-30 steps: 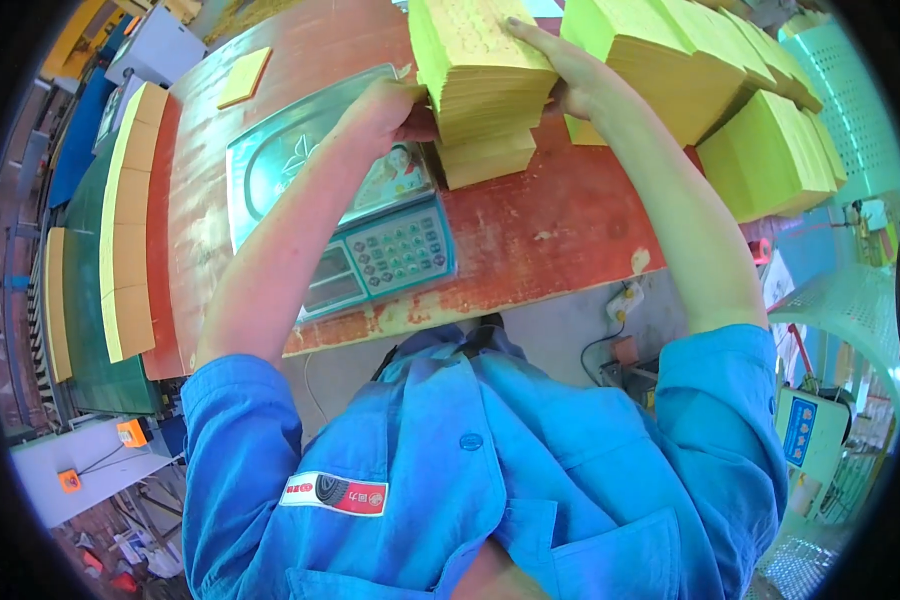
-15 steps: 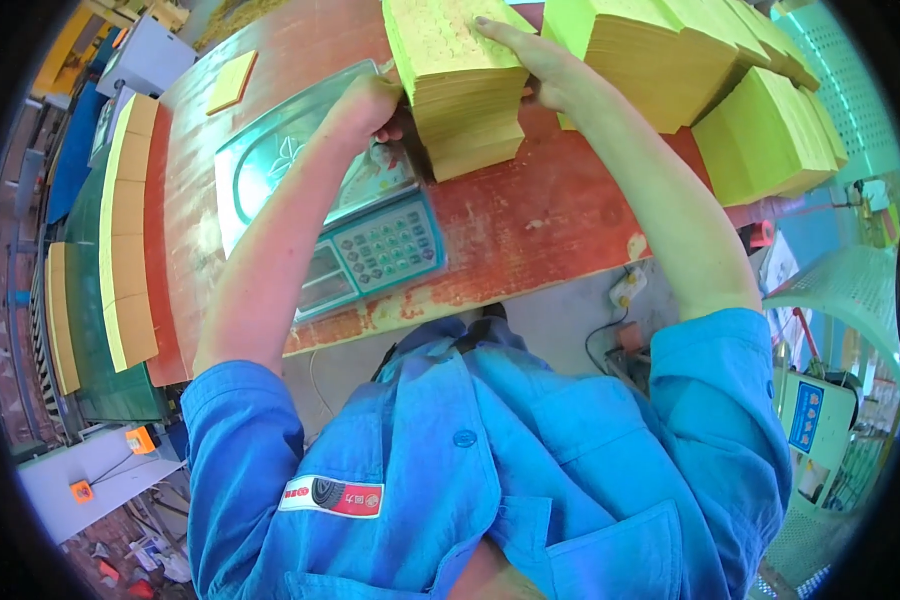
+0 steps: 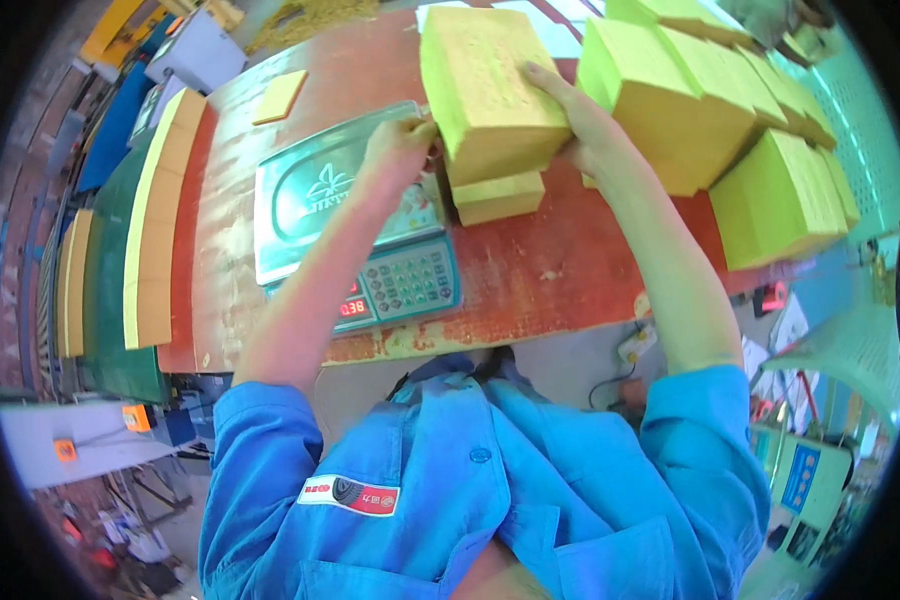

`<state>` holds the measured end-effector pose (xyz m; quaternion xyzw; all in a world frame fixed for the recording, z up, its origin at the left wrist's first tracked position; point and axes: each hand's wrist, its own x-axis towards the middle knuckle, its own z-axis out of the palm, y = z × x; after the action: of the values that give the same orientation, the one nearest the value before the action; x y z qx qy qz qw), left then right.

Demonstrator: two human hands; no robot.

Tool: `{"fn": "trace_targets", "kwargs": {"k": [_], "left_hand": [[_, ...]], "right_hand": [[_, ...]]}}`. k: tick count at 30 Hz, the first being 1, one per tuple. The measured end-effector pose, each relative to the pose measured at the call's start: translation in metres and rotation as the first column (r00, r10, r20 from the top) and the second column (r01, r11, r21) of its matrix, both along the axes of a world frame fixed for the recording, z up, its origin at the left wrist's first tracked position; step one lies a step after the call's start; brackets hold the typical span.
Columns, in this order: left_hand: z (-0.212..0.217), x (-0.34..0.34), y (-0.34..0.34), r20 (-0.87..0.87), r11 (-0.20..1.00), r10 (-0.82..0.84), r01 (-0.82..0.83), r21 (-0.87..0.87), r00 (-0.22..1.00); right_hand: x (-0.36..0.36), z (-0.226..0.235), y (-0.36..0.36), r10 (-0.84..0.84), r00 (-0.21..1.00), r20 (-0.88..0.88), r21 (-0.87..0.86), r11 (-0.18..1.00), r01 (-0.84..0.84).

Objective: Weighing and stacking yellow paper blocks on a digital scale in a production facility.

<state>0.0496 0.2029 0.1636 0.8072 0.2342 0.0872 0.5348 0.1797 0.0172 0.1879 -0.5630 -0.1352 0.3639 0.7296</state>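
Note:
A thick stack of yellow paper sheets (image 3: 495, 85) is between my two hands over the red table. My right hand (image 3: 582, 112) clasps its right side, thumb lying on top and the other fingers mostly hidden. At its left side, my left hand (image 3: 402, 150) is closed with curled fingers against the lower edge; its fingertips are partly hidden. Beneath the held stack shows a shorter yellow stack (image 3: 498, 198). A teal digital scale (image 3: 410, 278) sits under my left forearm, its metal pan (image 3: 300, 230) bare and its red display (image 3: 353, 308) lit.
Several tall yellow paper stacks (image 3: 660, 115) crowd the table's right side. A thin yellow pad (image 3: 280, 97) lies at the far left of the red table (image 3: 530, 285). A row of yellow stacks (image 3: 152, 240) lines the left edge. White sheets (image 3: 545, 28) lie at the back.
The upper part of the yellow stack has come away from the lower part, which now shows as a separate shorter stack. The whole view has shifted, and the scale's red digits have come into sight.

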Motion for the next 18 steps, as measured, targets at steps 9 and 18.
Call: {"fn": "trace_targets", "kwargs": {"k": [9, 18], "left_hand": [[0.022, -0.087, -0.007, 0.453, 0.486, 0.405, 0.233, -0.842, 0.794], [0.012, -0.186, 0.01, 0.523, 0.683, 0.534, 0.026, -0.73, 0.665]], "right_hand": [[-0.059, 0.021, 0.013, 0.116, 0.964, -0.238, 0.324, 0.946, -0.034], [-0.145, -0.028, 0.058, 0.668, 0.646, -0.369, 0.702, 0.656, -0.277]]}}
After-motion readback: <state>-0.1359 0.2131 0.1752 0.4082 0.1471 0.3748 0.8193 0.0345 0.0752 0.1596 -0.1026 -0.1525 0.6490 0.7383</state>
